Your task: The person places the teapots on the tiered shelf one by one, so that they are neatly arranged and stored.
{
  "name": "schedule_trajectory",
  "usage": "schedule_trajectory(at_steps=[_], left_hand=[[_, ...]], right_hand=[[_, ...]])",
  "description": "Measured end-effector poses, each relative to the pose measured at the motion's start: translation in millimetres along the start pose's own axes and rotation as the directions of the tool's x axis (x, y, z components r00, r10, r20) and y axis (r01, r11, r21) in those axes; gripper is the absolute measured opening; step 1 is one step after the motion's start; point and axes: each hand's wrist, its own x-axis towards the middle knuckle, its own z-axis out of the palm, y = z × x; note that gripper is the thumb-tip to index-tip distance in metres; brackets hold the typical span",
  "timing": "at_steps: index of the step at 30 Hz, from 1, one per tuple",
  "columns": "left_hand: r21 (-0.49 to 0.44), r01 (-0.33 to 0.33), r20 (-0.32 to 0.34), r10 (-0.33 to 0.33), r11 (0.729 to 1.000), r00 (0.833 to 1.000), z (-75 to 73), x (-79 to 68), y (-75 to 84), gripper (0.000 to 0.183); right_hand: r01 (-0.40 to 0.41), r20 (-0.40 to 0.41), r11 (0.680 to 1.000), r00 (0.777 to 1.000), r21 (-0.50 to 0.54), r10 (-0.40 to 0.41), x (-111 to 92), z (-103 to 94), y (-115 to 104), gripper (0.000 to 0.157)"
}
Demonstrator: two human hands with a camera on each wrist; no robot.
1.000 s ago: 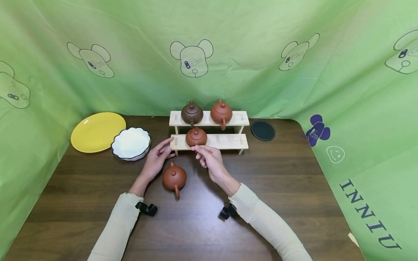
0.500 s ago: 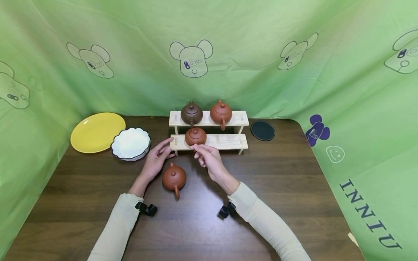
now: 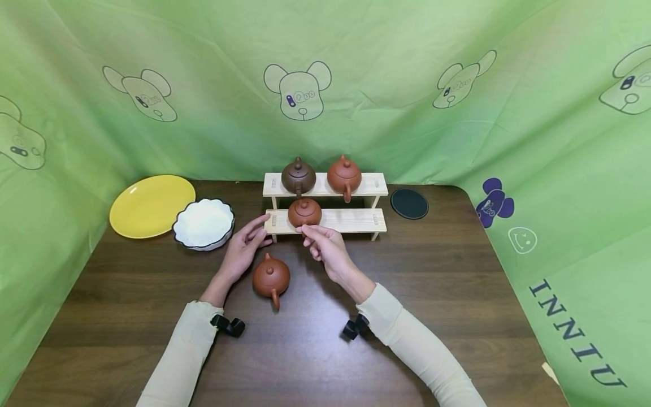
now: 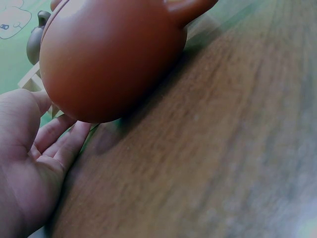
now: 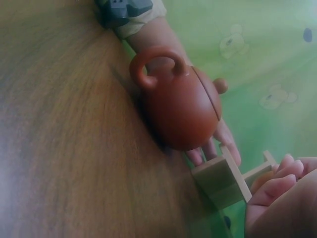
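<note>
In the head view, my right hand (image 3: 328, 251) pinches the near side of a reddish-brown teapot (image 3: 304, 212), where its handle is hidden behind the fingers. This teapot sits on the lower tier (image 3: 351, 220) of a pale wooden display stand. At that tier's left end, my left hand (image 3: 241, 251) holds the board's corner, thumb and fingers around it. Another reddish-brown teapot (image 3: 271, 277) rests on the table between my forearms, handle towards me; it looms large in the left wrist view. In the right wrist view, curled fingers of my right hand (image 5: 282, 193) show beside the stand (image 5: 223, 176).
Up on the rear tier (image 3: 373, 183) stand a dark brown teapot (image 3: 299, 176) and an orange-brown teapot (image 3: 344, 175). To the left are a yellow plate (image 3: 152, 206) and a white scalloped bowl (image 3: 204, 223). A black round coaster (image 3: 409, 204) lies right of the stand. Green cloth (image 3: 213, 135) surrounds the table.
The teapot on the lower tier and my right hand have shifted very slightly left since a second ago. My left hand keeps its place.
</note>
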Motion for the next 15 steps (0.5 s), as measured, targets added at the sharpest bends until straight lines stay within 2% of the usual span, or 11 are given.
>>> schedule_trajectory(at_steps=[15], left_hand=[[-0.009,0.006,-0.006,-0.006,1.000,1.000,0.0,-0.2,-0.9,0.047]], right_hand=[[0.017,0.019,1.000,1.000,0.002,-0.017,-2.4,-3.8,-1.4,0.017]])
